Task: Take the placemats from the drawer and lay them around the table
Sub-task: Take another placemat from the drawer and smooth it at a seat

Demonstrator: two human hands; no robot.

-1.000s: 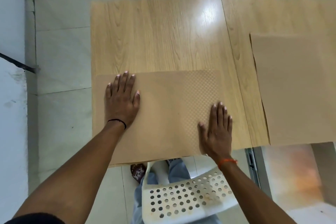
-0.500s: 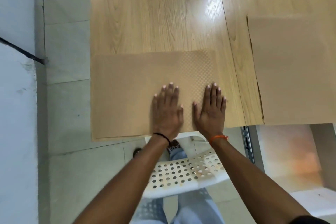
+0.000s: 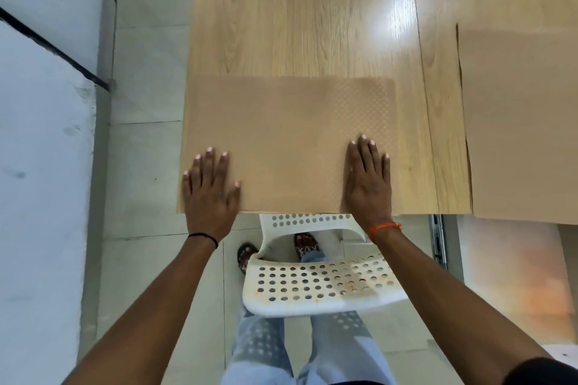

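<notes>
Since half a second ago our hands have slid apart from the middle to the near corners. In the head view, our left hand (image 3: pixel 209 191) and right hand (image 3: pixel 369 180) lie flat with straight fingers, gripping nothing, pressing the tan rectangular textured placemat (image 3: pixel 287 134) onto the pale wood-grain table (image 3: pixel 297 19). We judge this smoothing nearly done; next calls for another mat. A second tan placemat (image 3: pixel 519 122) lies rightward. A white perforated plastic chair (image 3: pixel 316 287) stands on grey floor tiles (image 3: pixel 147 72).

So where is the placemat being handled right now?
In the head view the placemat lies flat at the table's near left corner, above the white chair, with the left hand and right hand on its near corners.
</notes>
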